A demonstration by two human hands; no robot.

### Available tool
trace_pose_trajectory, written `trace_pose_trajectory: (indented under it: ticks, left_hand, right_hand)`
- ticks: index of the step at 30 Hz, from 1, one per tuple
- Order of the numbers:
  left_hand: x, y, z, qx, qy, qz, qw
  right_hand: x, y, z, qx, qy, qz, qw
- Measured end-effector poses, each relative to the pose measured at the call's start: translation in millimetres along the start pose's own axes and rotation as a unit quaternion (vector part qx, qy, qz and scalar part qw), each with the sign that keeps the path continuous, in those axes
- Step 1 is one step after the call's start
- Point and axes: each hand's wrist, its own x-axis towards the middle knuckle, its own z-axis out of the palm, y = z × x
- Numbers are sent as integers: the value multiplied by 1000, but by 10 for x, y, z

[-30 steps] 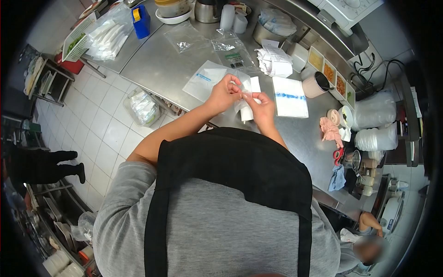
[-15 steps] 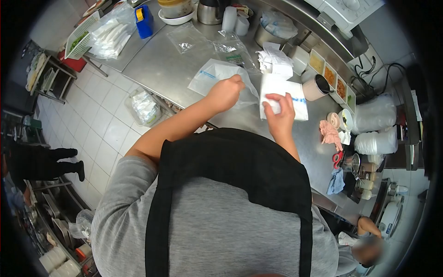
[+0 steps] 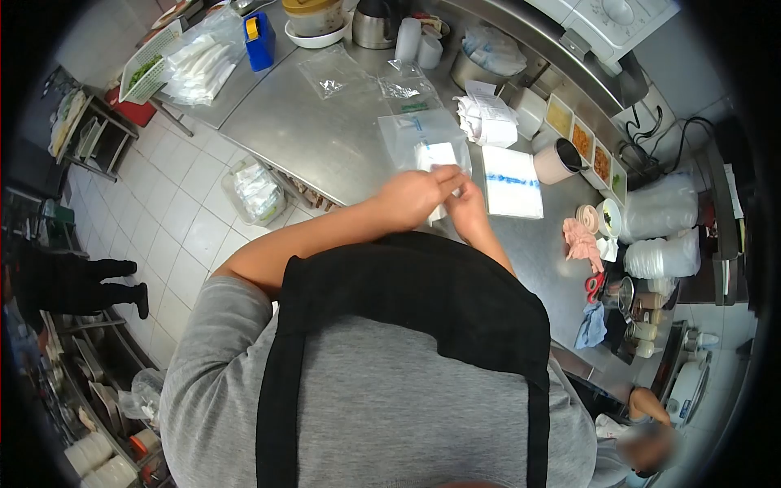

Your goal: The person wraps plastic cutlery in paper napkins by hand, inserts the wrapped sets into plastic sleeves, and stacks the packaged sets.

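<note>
Clear bag (image 3: pixel 399 140) lies upper centre on the bench (image 3: pixel 285 126); left hand (image 3: pixel 413 198), back upward, meets right hand (image 3: pixel 469 211), fingers bent; any pinch is hidden, I cannot tell.

bag (image 3: pixel 400 140): whitish, blue-marked | apron (image 3: pixel 407 285): black | shirt (image 3: pixel 382 407): heather grey | cloth (image 3: pixel 581 241): pink

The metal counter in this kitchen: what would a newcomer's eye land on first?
Probably the person's left hand and right hand, close together near the middle of the view, just below a translucent bag on the metal counter. Next, perhaps, the bright blue tape dispenser at the upper left, then the red-handled scissors at the right, near a blue cloth.
</note>
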Motion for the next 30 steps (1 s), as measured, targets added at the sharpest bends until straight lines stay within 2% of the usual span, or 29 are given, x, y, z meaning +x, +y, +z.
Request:
trace_pose_trajectory:
  ticks: [3,6,7,8,9,10,11,12,13,14,15,18,20,21,23,24,25,27,30]
  left_hand:
    - [-61,82,47,-18,13,19,1000]
    - [-80,145,44,-37,18,43,998]
    - [-79,171,55,-46,23,59,997]
    - [-82,197,61,-54,27,75,995]
    - [-90,229,46,-73,2,79,994]
    - [-95,263,21,-93,-24,84,992]
    - [-95,286,-13,-112,-50,89,988]
    - [-92,298,-64,-139,-32,100,985]
    - [-90,297,-127,-166,-14,111,980]
    - [-90,265,-174,-192,5,121,974]
    - [-54,123,-217,-161,55,74,983]
    - [114,-551,-434,-108,227,-89,964]
    - [120,-1046,-330,-186,161,-158,956]
    - [105,-1213,-249,-317,86,-191,925]
    - [51,-1448,-76,-553,-66,-238,796]
    - [21,-1506,26,-555,-26,-268,787]
    - [6,-1540,111,-556,13,-296,776]
    - [-7,-1554,199,-548,66,-348,758]
    - [-58,-1522,169,-568,0,-297,767]
  right_hand:
    - [109,-2,37,41,-20,-40,998]
    - [233,177,92,8,-32,-130,991]
    - [291,155,82,121,-46,-6,992]
    - [353,124,58,229,-58,119,964]
    - [395,77,46,331,-69,240,910]
    - [422,97,39,211,-63,148,964]
    - [440,155,33,85,-55,52,993]
    - [450,203,26,-42,-45,-45,997]
    - [470,244,10,-49,-34,-69,996]
    - [467,289,-3,-88,-13,-158,983]
    - [395,179,3,-125,7,-246,961]
    - [201,31,-66,-108,-129,-173,970]
    - [147,-25,-51,-155,-178,-247,940]
    - [149,23,-33,-97,-200,-214,951]
    - [124,175,-14,-146,-212,-114,960]
    - [133,302,-12,-170,-216,-64,959]
    - [185,449,28,-68,-209,-60,974]
    - [200,526,-59,-81,-198,-62,975]
    - [124,357,-90,-55,-212,-21,975]
